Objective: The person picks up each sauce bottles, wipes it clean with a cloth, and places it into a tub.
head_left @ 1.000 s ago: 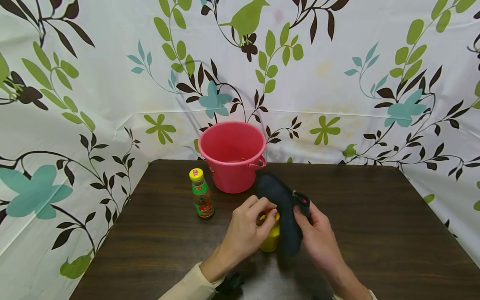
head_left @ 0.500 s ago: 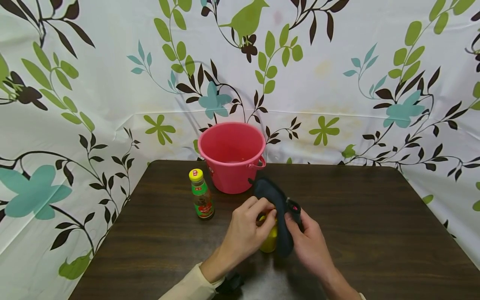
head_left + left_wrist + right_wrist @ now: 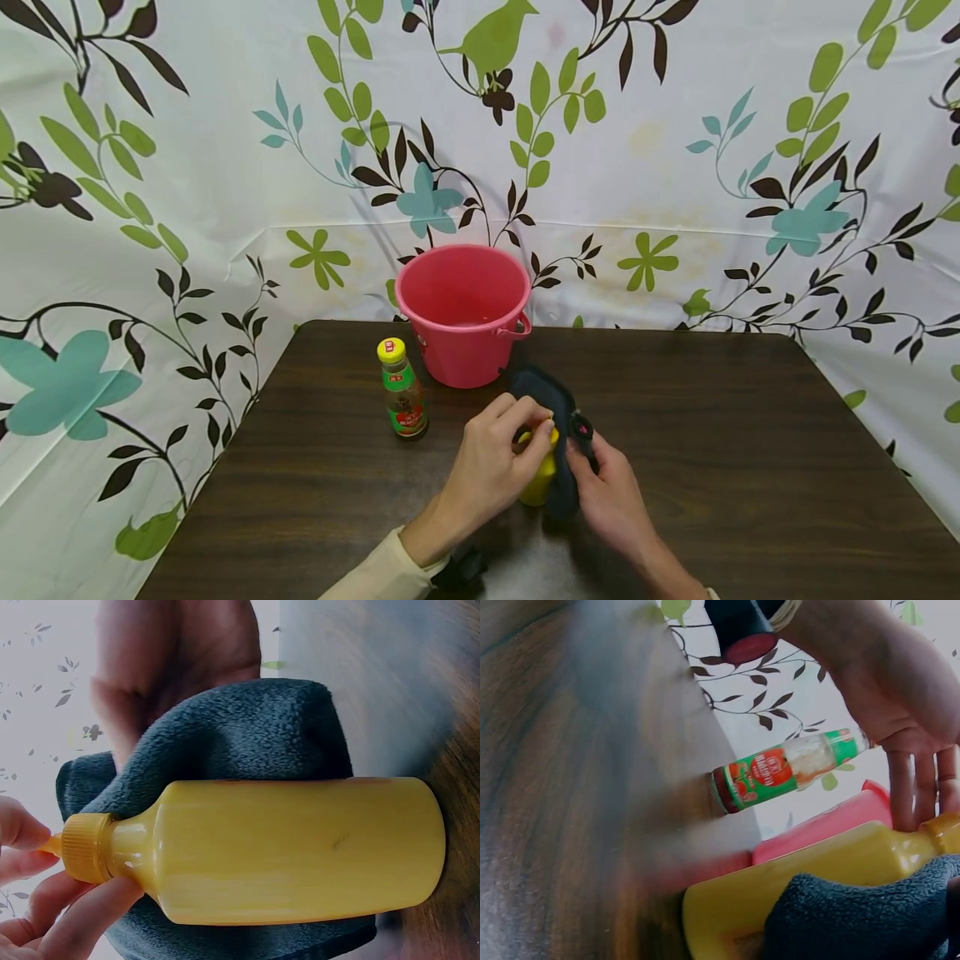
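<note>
A yellow squeeze bottle [image 3: 300, 851] with a ridged orange-yellow cap stands upright on the table. My left hand [image 3: 495, 454] pinches its nozzle tip from above, and other fingers touch the neck below the cap. My right hand [image 3: 615, 504] grips a dark blue-grey cloth [image 3: 255, 739], which lies against the bottle's right side. In the left wrist view the cloth shows on both sides of the bottle, passing behind it. A small dark round shape with a pink spot [image 3: 581, 426] shows at the right fingers; I cannot tell what it is.
A pink bucket [image 3: 465, 350] stands at the back of the dark wooden table [image 3: 750, 458]. Left of it is a glass sauce bottle [image 3: 405, 400] with a yellow cap and green-red label. A patterned white sheet [image 3: 645, 150] hangs behind the table. A black device [image 3: 742, 637] sits at my left wrist.
My right hand has shifted left and slightly down, bringing the cloth closer around the squeeze bottle. The left hand has kept its pinch on the nozzle in place.
</note>
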### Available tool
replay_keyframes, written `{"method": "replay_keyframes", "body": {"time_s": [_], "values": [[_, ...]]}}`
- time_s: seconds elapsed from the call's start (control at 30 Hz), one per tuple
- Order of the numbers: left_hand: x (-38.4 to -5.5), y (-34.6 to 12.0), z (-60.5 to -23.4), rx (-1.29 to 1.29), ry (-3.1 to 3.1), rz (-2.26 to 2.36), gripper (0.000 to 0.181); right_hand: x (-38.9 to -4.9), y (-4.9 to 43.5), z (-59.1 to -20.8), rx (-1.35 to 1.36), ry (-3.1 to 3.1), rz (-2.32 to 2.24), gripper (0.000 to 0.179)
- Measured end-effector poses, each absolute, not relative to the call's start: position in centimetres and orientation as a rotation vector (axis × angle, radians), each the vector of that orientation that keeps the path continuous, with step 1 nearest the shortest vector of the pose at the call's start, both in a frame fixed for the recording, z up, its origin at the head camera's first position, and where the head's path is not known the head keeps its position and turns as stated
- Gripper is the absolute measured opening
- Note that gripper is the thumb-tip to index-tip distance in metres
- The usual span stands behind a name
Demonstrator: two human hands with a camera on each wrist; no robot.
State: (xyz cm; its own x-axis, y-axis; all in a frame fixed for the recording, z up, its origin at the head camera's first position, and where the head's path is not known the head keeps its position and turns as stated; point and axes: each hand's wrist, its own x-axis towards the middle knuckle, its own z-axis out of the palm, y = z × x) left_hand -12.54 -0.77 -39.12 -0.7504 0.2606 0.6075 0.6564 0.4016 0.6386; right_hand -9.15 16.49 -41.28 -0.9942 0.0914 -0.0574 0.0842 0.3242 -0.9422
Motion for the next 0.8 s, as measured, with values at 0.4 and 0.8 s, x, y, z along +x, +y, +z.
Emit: {"method": "replay_keyframes", "body": {"time_s": [0.4, 0.8], "values": [[-12.4, -0.7, -39.2, -0.773, -2.255, -1.300, 0.005, -9.4, 17.2, -42.8, -0.218, -2.608, 1.763, 0.019], [-12.5, -0.7, -39.2, -0.783, -2.254, -1.250, 0.005, -10.1, 18.1, -45.0, -0.065, -2.803, 1.496, 0.022]]}}
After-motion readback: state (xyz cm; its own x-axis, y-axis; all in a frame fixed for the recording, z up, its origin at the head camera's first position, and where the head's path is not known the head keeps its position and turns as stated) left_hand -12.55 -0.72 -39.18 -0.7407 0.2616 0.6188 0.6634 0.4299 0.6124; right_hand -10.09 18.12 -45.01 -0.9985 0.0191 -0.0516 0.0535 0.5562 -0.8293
